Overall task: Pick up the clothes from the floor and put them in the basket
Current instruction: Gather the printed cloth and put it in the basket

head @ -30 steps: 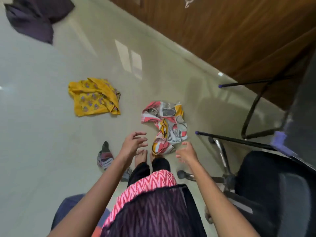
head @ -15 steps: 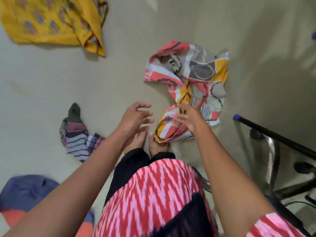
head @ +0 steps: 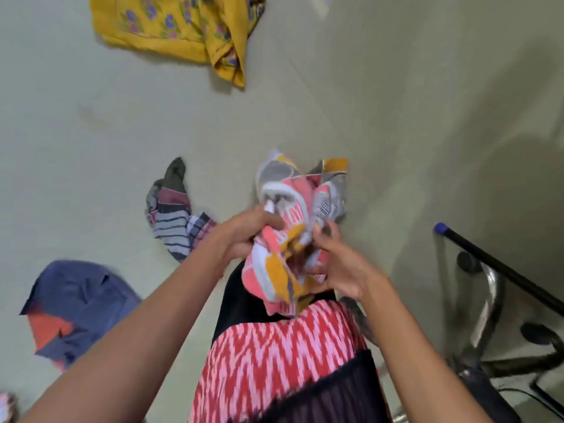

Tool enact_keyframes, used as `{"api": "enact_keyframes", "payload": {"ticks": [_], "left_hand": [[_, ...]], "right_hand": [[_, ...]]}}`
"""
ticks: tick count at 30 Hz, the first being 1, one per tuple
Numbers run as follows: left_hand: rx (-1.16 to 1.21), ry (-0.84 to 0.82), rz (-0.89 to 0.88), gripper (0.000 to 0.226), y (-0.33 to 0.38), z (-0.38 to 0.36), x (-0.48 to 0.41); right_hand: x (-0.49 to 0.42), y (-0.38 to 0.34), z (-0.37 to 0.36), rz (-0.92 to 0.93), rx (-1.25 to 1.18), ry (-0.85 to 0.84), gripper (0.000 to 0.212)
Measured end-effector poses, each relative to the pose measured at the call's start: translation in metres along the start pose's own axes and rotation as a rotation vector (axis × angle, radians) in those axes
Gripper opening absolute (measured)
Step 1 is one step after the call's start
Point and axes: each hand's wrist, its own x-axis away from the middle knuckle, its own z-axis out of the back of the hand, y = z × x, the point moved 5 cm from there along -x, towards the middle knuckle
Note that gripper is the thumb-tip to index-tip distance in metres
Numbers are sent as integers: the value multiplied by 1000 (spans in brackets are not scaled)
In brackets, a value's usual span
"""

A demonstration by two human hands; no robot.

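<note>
Both my hands hold a bunched patterned cloth (head: pixel 290 227) in pink, grey, white and mustard, lifted off the floor in front of my legs. My left hand (head: pixel 244 233) grips its left side and my right hand (head: pixel 338 264) grips its right side. On the floor lie a yellow garment with purple flowers (head: pixel 183 29) at the top, a striped grey and maroon cloth (head: pixel 174 215) to the left of my hands, and a blue and orange garment (head: pixel 73 306) at the lower left. No basket is in view.
An office chair base (head: pixel 488 300) with chrome legs and black castors stands at the right, with a black rod with a blue tip (head: pixel 488 261) across it. The pale floor (head: pixel 76 132) stretches between the garments.
My hands closed on the patterned cloth, gathered it into a bunch and raised it off the floor towards me. The view dipped closer to the floor.
</note>
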Motion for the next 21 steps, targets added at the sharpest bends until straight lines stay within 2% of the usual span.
{"api": "enact_keyframes", "payload": {"ticks": [1,2,3,4,5,6,7,8,9,10,11,12,14,15,17,21], "left_hand": [[-24,-134,53,25,-11,-2,3],[-75,-239,77,20,-18,-5,4],[-148,-266,85,16,-21,-4,6],[-169,-227,72,22,-22,6,2],[-172,-103,47,34,-20,22,-5],[-158,91,8,39,-20,46,-12],[-202,359,-55,37,-20,77,-18],[-341,658,-108,36,-23,115,-19],[-464,872,-103,46,-32,145,-18],[-441,967,-48,64,-48,171,-22],[-275,962,34,77,-67,192,-32],[-12,898,88,77,-85,207,-41],[470,664,90,29,-99,214,-59],[596,602,59,10,-99,215,-65],[600,542,-5,9,-95,211,-71],[362,452,-105,10,-71,158,-43]], "right_hand": [[-10,-1,-2,40,-31,90,86],[-19,-2,-4,80,-34,139,83],[-32,-4,-10,121,6,159,75],[-48,-5,-17,166,57,172,67],[-60,-9,-22,202,106,210,60],[-71,-12,-24,227,129,263,54],[-83,-17,-22,242,171,324,49],[-94,-23,-21,247,239,378,47],[-102,-29,-20,251,332,428,49],[-115,-34,-17,254,428,454,55],[-123,-40,-14,254,501,469,62],[-130,-44,-11,256,542,466,66],[-139,-48,-1,262,574,445,66],[-141,-48,2,266,588,431,63],[-135,-46,8,279,622,437,60],[-74,-38,3,341,567,527,67]]}}
